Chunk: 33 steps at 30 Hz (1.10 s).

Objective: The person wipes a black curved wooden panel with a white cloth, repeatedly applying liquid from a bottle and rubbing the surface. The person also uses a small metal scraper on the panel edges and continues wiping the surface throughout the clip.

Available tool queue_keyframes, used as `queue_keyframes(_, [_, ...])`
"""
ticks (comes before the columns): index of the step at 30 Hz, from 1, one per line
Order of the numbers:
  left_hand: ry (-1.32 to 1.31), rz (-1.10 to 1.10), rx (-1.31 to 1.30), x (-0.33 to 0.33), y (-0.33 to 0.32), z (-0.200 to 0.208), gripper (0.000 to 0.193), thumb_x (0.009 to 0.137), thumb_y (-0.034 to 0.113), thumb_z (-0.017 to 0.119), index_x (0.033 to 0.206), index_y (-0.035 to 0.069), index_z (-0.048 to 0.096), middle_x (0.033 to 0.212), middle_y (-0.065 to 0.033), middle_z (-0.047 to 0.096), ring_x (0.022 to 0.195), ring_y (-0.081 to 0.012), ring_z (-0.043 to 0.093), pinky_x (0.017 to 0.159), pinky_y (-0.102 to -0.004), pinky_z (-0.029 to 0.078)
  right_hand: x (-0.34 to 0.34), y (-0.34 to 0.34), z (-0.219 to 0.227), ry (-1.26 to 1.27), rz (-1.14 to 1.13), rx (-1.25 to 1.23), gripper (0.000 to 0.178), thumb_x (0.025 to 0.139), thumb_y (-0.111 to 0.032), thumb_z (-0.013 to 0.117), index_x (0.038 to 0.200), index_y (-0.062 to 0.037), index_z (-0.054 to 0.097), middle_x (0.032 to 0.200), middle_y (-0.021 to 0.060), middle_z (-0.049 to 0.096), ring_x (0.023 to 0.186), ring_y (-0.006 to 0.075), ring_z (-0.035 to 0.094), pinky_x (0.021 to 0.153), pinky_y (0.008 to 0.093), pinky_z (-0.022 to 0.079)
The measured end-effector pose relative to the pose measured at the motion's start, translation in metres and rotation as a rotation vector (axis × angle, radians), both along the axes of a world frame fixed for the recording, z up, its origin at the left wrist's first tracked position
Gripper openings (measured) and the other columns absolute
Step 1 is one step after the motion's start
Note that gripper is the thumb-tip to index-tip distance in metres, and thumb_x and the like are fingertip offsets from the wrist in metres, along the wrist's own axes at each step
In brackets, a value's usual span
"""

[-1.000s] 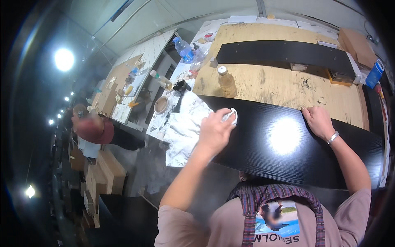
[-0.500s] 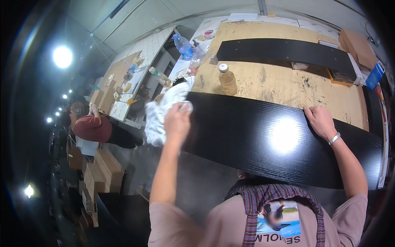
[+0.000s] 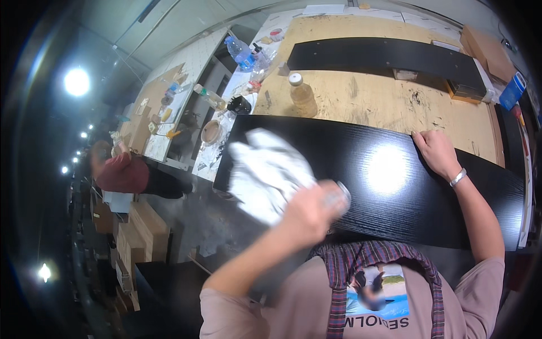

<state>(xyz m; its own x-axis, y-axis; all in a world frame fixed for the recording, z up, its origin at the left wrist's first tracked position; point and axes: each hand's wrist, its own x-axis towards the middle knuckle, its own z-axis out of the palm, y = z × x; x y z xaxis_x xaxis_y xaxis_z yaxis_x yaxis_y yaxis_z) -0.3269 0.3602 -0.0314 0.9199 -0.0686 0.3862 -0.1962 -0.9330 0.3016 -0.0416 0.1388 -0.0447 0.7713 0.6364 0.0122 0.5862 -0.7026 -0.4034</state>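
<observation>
A long glossy black board with a fine wood-grain surface lies across the near side of the bench. My left hand, blurred by motion, is closed on a bunched white cloth over the board's near left part. The loose end of the cloth trails to the upper left. My right hand is curled over the board's far edge, right of a bright light reflection, and a silver bracelet circles that wrist. Its fingertips are partly hidden.
Beyond the board stands a white-capped bottle of pale liquid. Farther back lies another black panel. A shallow round dish, a black cup and bottles crowd the left. A person in a red top works at another table.
My left hand has swept the cloth from the board's left end toward me and to the right, uncovering the dish and cup. My right hand keeps its place on the far edge.
</observation>
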Motion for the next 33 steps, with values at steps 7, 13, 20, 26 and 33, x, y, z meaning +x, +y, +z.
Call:
queue_keyframes(7, [0.005,0.338,0.069,-0.046,0.078,0.013,0.027,0.082,0.003,0.068,0.107,0.008,0.077,0.112,-0.0190,0.069,0.095,-0.0345,0.069,0.082,-0.0420,0.054,-0.001,0.000,0.003,-0.001,-0.014,-0.002,0.056,0.105,-0.035,0.050,0.070,0.0062,0.065,0.063,0.0264,0.059,0.062,0.0422,0.060,0.068,0.0499,0.049])
queue_keyframes(13, [0.102,-0.123,-0.068,-0.010,-0.029,0.011,0.033,0.079,0.005,0.070,0.110,0.017,0.073,0.114,-0.0113,0.069,0.087,-0.0288,0.066,0.072,-0.0395,0.051,0.002,0.002,0.000,-0.010,0.007,-0.012,0.056,0.105,-0.037,0.051,0.072,0.0055,0.066,0.063,0.0255,0.059,0.062,0.0420,0.061,0.068,0.0492,0.050])
queue_keyframes(20, [0.012,0.785,-0.086,-0.105,0.141,0.016,0.016,0.096,0.011,0.064,0.094,-0.001,0.075,0.110,-0.0187,0.070,0.094,-0.0335,0.068,0.082,-0.0400,0.054,0.002,0.001,0.003,0.029,0.000,-0.019,0.055,0.105,-0.037,0.051,0.075,0.0064,0.068,0.064,0.0258,0.060,0.062,0.0425,0.060,0.069,0.0495,0.050])
queue_keyframes(26, [-0.045,-0.015,-0.270,-0.003,-0.001,0.042,0.030,0.088,0.017,0.073,0.116,0.006,0.073,0.120,-0.0150,0.068,0.113,-0.0316,0.060,0.096,-0.0489,0.048,-0.002,0.004,0.001,-0.008,-0.010,-0.036,0.054,0.104,-0.035,0.051,0.077,0.0072,0.069,0.066,0.0273,0.061,0.063,0.0435,0.061,0.069,0.0493,0.050])
queue_keyframes(33, [0.265,-0.201,-0.136,0.110,-0.023,-0.007,0.074,0.089,0.046,0.069,0.148,0.005,0.049,0.155,-0.0222,0.043,0.145,-0.0392,0.039,0.116,-0.0567,0.030,-0.009,-0.003,0.012,0.099,-0.181,-0.059,0.051,0.099,-0.041,0.055,0.081,0.0029,0.073,0.074,0.0268,0.066,0.069,0.0414,0.066,0.069,0.0504,0.051])
